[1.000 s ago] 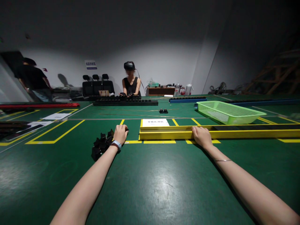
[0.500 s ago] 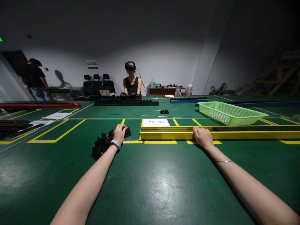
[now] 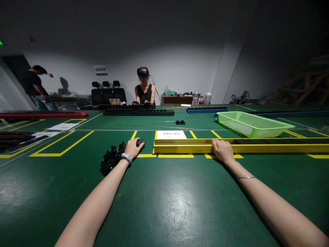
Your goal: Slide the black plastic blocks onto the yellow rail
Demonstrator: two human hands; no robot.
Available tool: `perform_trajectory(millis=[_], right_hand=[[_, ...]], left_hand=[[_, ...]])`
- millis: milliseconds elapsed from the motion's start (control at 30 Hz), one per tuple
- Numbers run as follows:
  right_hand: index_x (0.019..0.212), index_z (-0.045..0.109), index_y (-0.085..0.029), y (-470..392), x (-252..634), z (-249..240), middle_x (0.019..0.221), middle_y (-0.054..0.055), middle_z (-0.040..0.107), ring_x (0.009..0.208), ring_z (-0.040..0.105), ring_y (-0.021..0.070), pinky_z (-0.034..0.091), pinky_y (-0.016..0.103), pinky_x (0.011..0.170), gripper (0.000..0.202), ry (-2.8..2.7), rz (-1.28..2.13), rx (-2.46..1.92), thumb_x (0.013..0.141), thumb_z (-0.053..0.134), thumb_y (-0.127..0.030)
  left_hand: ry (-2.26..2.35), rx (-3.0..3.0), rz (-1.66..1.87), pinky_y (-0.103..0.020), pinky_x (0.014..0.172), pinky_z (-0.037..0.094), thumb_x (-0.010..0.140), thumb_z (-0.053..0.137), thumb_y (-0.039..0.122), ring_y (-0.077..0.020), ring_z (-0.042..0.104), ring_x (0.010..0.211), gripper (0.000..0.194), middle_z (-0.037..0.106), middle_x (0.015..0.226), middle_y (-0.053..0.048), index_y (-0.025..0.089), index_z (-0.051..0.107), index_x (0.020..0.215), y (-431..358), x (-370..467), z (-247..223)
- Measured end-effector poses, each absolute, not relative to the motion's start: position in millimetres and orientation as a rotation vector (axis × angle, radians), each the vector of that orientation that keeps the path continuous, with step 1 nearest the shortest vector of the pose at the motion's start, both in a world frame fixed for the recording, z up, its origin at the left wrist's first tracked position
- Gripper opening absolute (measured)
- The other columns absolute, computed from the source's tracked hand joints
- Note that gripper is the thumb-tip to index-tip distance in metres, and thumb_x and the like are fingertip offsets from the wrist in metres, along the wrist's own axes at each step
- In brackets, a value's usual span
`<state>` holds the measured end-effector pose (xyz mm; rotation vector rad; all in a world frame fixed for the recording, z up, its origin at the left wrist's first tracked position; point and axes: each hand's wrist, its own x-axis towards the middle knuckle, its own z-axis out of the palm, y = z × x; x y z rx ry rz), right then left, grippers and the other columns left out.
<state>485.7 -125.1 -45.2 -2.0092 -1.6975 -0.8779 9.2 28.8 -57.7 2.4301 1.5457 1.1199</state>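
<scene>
Between the thumb and fingers of my left hand [image 3: 132, 148] is a small black block [image 3: 140, 142], held just above or on the green table. A pile of black parts [image 3: 111, 160] lies beside that wrist, on its left. My right hand [image 3: 223, 150] is closed on the near side of a long yellow rail [image 3: 185, 149], its fingertips hidden behind the edge. The rail lies crosswise, its left end a short way right of the black block, and runs out of view on the right.
A green basket [image 3: 253, 124] stands behind the rail. A printed paper label [image 3: 170, 134] lies at the rail's left end. Two small black parts [image 3: 180, 122] and thin rods [image 3: 154, 127] are farther back. Across the table sits a person with a headset [image 3: 143, 72]; another person [image 3: 36, 85] stands far left.
My left hand has shifted slightly right, and the black block has turned in its fingers. My right hand stays on the rail. The person at far left has turned.
</scene>
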Motion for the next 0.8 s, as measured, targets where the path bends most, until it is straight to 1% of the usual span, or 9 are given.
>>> perform_trajectory(millis=[267,433,533,600,700,800], right_hand=[[0.072,0.055,-0.017,-125.1,486.2,-45.8,0.068,0.007,0.062,0.066,0.052,0.0167,0.025,0.03,0.066,0.041,-1.694,-0.878,-1.996,0.094,0.025,-0.035],[0.072,0.056,-0.017,-124.6,486.3,-45.9,0.067,0.007,0.061,0.066,0.052,0.0169,0.025,0.03,0.066,0.043,-1.69,-0.889,-1.996,0.094,0.024,-0.034],[0.073,0.057,-0.017,-125.0,486.0,-45.8,0.067,0.007,0.061,0.067,0.053,0.0171,0.026,0.03,0.066,0.043,-1.694,-0.895,-1.997,0.095,0.024,-0.034],[0.074,0.057,-0.017,-125.2,485.8,-45.9,0.068,0.006,0.061,0.067,0.053,0.0172,0.026,0.03,0.067,0.043,-1.695,-0.9,-2.0,0.095,0.024,-0.034],[0.075,0.058,-0.017,-125.1,485.9,-46.4,0.068,0.006,0.061,0.068,0.053,0.0174,0.026,0.03,0.067,0.043,-1.698,-0.912,-2.01,0.095,0.023,-0.034],[0.077,0.058,-0.017,-124.7,485.9,-46.6,0.069,0.007,0.062,0.067,0.053,0.0173,0.025,0.03,0.067,0.043,-1.699,-0.915,-2.016,0.095,0.023,-0.034]], left_hand=[[1.464,2.288,1.177,-0.041,0.096,0.038,0.073,0.064,0.048,-0.0306,0.053,0.105,0.048,0.06,0.108,-0.015,0.017,0.06,0.11,30.0,9.1,-59.5],[1.326,2.13,1.319,-0.04,0.098,0.038,0.067,0.072,0.042,-0.0278,0.054,0.105,0.051,0.054,0.111,-0.012,0.019,0.06,0.11,24.1,15.5,-51.5],[1.121,1.904,1.35,-0.038,0.093,0.043,0.065,0.075,0.038,-0.0243,0.057,0.102,0.052,0.053,0.116,-0.011,0.02,0.058,0.111,18.0,30.8,-44.6],[1.011,1.669,1.345,-0.037,0.09,0.045,0.065,0.076,0.035,-0.0223,0.059,0.098,0.055,0.055,0.116,-0.012,0.019,0.055,0.113,13.5,44.2,-43.1],[0.929,1.359,1.309,-0.038,0.09,0.046,0.066,0.076,0.032,-0.0203,0.061,0.097,0.061,0.058,0.115,-0.014,0.017,0.048,0.118,7.9,61.1,-47.4],[0.88,1.193,1.286,-0.038,0.09,0.047,0.065,0.078,0.028,-0.0198,0.061,0.099,0.059,0.058,0.117,-0.015,0.015,0.048,0.114,5.6,67.4,-55.0]])
